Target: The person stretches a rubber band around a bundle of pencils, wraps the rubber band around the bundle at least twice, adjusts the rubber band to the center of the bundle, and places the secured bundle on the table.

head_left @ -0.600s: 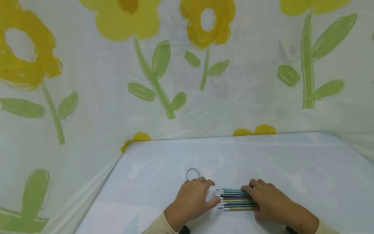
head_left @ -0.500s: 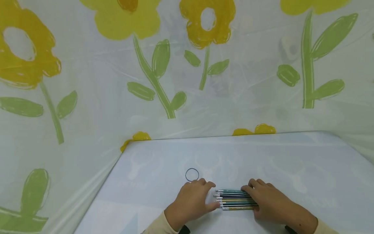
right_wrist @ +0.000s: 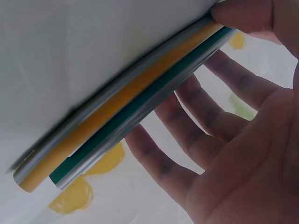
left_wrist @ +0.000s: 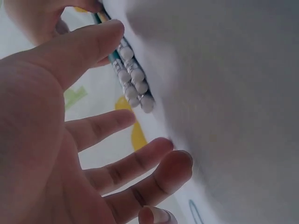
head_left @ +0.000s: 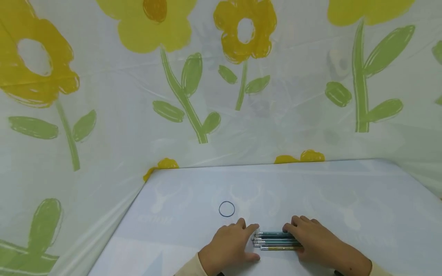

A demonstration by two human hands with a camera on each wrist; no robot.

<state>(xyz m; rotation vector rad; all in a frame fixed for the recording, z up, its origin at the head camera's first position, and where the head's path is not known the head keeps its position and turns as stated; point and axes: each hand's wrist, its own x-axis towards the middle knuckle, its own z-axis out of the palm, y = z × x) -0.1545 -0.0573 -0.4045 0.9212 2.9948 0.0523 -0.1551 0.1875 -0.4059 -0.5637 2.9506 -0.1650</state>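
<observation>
A bundle of pencils (head_left: pixel 277 242) lies on the white table, mostly teal and dark, with a gold one at the near side. My right hand (head_left: pixel 315 241) holds the bundle toward its right end, thumb on the near side and fingers on the far side. In the right wrist view the unsharpened ends of the pencils (right_wrist: pixel 117 105) stick out past the hand. White erasers (left_wrist: pixel 135 77) tip the left ends, bunched unevenly in two rows. Around these eraser ends my left hand (head_left: pixel 229 243) stands with thumb and fingers spread apart; whether it touches them is unclear.
A thin dark ring (head_left: pixel 226 209) lies flat on the table beyond my left hand. Behind the white table (head_left: pixel 345 191) hangs a pale cloth (head_left: pixel 283 115) printed with yellow flowers, which also runs along the left side.
The pencils have drawn together into a narrower, more stacked bundle. My left thumb has moved off the eraser ends toward me. The head view has tilted slightly upward.
</observation>
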